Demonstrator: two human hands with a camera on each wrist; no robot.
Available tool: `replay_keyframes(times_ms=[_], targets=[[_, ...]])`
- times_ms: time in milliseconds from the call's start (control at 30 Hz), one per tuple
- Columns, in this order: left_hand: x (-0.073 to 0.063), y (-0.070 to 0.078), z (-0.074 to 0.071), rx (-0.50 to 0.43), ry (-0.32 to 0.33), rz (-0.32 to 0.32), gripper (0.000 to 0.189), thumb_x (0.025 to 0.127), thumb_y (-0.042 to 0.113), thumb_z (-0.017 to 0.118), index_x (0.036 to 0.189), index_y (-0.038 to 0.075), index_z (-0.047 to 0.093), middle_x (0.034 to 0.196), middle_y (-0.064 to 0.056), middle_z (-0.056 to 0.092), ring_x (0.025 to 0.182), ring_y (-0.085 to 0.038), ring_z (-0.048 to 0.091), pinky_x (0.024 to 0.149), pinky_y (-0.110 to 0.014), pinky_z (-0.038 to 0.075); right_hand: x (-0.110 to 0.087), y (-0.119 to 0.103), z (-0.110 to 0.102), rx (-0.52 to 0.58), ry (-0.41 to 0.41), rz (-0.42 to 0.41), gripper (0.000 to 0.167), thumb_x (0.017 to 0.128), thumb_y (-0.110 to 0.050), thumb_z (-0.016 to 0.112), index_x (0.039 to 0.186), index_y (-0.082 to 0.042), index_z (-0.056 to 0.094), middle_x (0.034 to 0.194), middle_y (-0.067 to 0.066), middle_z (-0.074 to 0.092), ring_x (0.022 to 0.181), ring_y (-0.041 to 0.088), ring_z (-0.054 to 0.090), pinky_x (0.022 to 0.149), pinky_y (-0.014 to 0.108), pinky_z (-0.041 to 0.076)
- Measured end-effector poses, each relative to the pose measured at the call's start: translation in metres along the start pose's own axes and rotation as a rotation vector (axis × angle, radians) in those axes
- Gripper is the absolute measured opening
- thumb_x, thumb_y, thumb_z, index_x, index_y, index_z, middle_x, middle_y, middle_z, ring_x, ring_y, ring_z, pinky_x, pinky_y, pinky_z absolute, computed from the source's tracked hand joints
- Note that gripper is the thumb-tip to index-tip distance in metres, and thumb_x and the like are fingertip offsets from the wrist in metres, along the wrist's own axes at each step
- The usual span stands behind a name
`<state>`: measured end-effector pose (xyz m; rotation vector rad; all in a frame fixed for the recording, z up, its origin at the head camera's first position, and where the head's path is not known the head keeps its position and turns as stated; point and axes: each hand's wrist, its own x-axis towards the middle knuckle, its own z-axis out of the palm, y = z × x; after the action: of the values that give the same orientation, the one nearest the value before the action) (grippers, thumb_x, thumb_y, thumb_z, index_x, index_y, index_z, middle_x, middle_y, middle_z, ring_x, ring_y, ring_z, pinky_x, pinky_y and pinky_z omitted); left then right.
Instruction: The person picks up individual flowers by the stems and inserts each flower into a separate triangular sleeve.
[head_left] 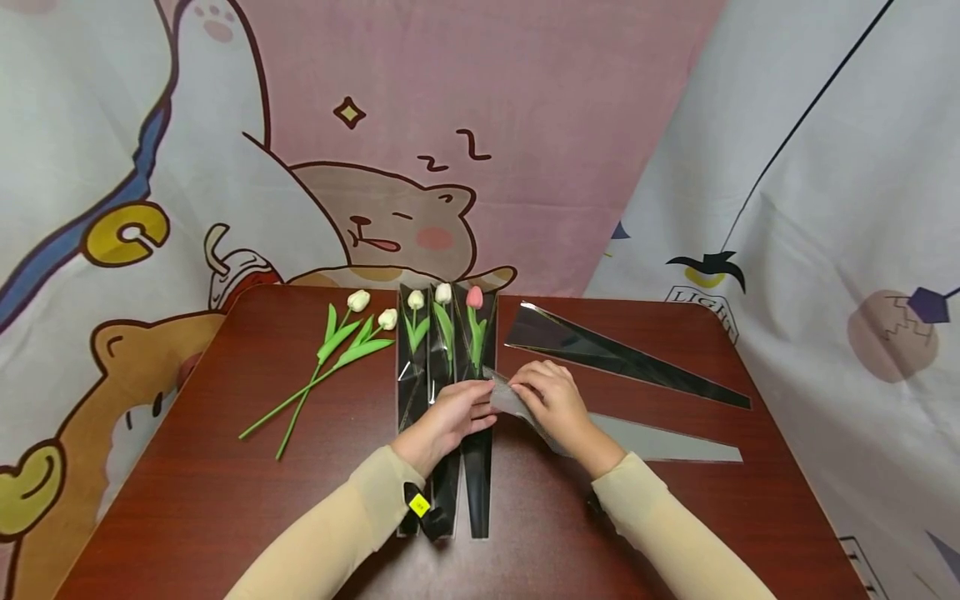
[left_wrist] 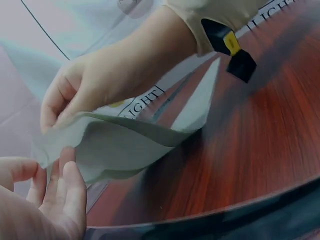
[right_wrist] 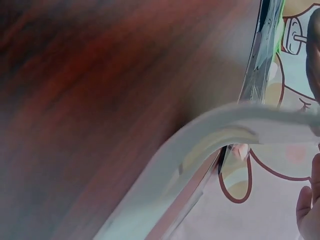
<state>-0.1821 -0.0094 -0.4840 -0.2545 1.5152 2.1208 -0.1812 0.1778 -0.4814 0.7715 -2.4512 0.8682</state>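
A tapered pale grey flower sleeve (head_left: 675, 437) lies to the right on the table, its wide end lifted between both hands. My left hand (head_left: 453, 412) pinches the wide end's edge between thumb and index finger, the other fingers extended beneath it. With bent fingers, my right hand (head_left: 555, 400) grips the same end from the right. In the left wrist view the sleeve (left_wrist: 125, 150) bows upward and its narrow tip points away. The right wrist view has the curved sleeve (right_wrist: 150, 185) close up, with part of the left hand (right_wrist: 312, 200) at the edge.
Three tulips in black sleeves stand side by side under the left forearm: two white tulips (head_left: 416, 300) (head_left: 443, 293) and a pink tulip (head_left: 475, 297). Two loose white tulips (head_left: 358, 301) (head_left: 387, 319) lie crossed at left. Another black sleeve (head_left: 630, 354) lies at back right.
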Motion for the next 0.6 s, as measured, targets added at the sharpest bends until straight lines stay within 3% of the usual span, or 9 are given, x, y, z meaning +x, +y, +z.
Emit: replay_keyframes(times_ms=[200, 333, 433, 600], targets=[[0.0, -0.004, -0.004, 0.161, 0.098, 0.02, 0.019, 0.087, 0.013, 0.053, 0.101, 0.001, 0.06, 0.078, -0.004, 0.072, 0.07, -0.011, 0.069, 0.056, -0.02, 0.052, 0.0, 0.001, 0.0, 0.032, 0.045, -0.006, 0.004, 0.087, -0.017, 0.068, 0.09, -0.018, 0.07, 0.093, -0.006, 0.066, 0.091, 0.013, 0.058, 0.082, 0.037, 0.04], [-0.001, -0.003, -0.004, 0.243, 0.157, 0.035, 0.016, 0.082, 0.01, 0.054, 0.097, 0.005, 0.055, 0.077, -0.005, 0.07, 0.064, -0.011, 0.068, 0.049, -0.018, 0.05, 0.0, 0.001, 0.0, 0.028, 0.034, -0.023, 0.005, 0.087, -0.018, 0.068, 0.091, -0.018, 0.07, 0.094, -0.006, 0.066, 0.091, 0.013, 0.057, 0.082, 0.037, 0.04], [-0.001, 0.001, -0.003, 0.225, 0.12, 0.029, 0.025, 0.083, 0.009, 0.06, 0.106, 0.004, 0.052, 0.082, -0.004, 0.069, 0.064, -0.01, 0.067, 0.05, -0.018, 0.049, 0.0, 0.0, 0.001, 0.018, 0.01, -0.024, 0.005, 0.088, -0.019, 0.067, 0.091, -0.018, 0.07, 0.094, -0.007, 0.065, 0.092, 0.012, 0.057, 0.08, 0.036, 0.039], [-0.001, 0.005, -0.004, 0.237, 0.005, -0.019, 0.041, 0.085, 0.017, 0.07, 0.118, -0.001, 0.054, 0.08, -0.001, 0.067, 0.065, -0.008, 0.065, 0.052, -0.017, 0.048, 0.001, -0.002, 0.002, 0.005, 0.009, -0.035, 0.004, 0.089, -0.019, 0.066, 0.091, -0.018, 0.07, 0.093, -0.007, 0.064, 0.09, 0.012, 0.056, 0.078, 0.036, 0.039]])
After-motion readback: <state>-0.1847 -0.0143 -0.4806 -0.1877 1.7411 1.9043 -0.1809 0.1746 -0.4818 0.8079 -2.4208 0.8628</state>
